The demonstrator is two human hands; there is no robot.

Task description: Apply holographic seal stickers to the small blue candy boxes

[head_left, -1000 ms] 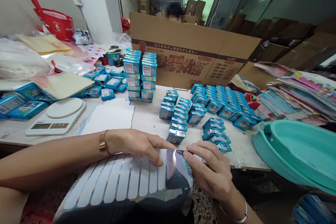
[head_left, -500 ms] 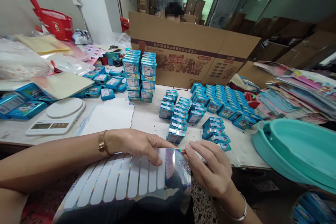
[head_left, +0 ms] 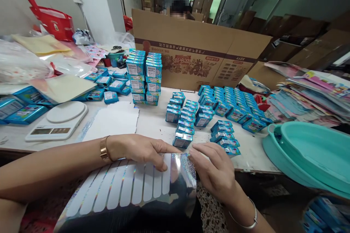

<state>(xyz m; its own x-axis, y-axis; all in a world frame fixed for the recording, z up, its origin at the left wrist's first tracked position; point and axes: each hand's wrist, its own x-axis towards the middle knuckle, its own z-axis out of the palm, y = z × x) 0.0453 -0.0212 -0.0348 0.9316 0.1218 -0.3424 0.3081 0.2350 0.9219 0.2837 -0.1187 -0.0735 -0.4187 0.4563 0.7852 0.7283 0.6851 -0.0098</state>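
A shiny holographic sheet (head_left: 183,178) with several long white rounded strips is bent over the table's front edge, close to my body. My left hand (head_left: 139,149) grips its top edge, the thumb lying on the white strips and the index finger stretched along the edge. At the top right corner, my right hand (head_left: 214,171) pinches the sheet; its fingertips are partly hidden. Just beyond my hands stands a row of small blue boxes (head_left: 182,140) on the table. Another short row of blue boxes (head_left: 222,134) sits past my right hand.
Tall stacks of blue boxes (head_left: 136,69) stand before a large cardboard carton (head_left: 188,49). At left are a white scale (head_left: 57,122) and white sheets (head_left: 113,122). Teal basins (head_left: 314,153) overhang the right edge, near piled printed bags (head_left: 311,94). A person (head_left: 179,9) is behind the carton.
My right hand has shifted slightly left and up with the sheet's corner. My left hand keeps its grip almost in place. The view has moved a little.
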